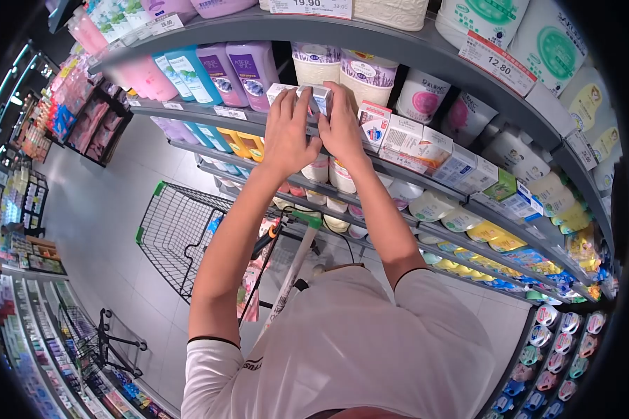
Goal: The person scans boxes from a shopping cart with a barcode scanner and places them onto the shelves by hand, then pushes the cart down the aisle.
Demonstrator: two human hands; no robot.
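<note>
Both of my hands reach to the middle shelf and hold small white boxes standing at its front edge. My left hand has its fingers over the top of a white box. Beside it, my right hand grips another white box, its fingertips on the top and side. Cream tubs with lavender labels stand right behind the boxes. To the right of my right hand is a red and white box, followed by a row of white boxes.
A wire shopping cart with green corners stands below left, near the shelf. Purple bottles line the shelf at left. The upper shelf edge juts out above my hands. Another cart is at the lower left.
</note>
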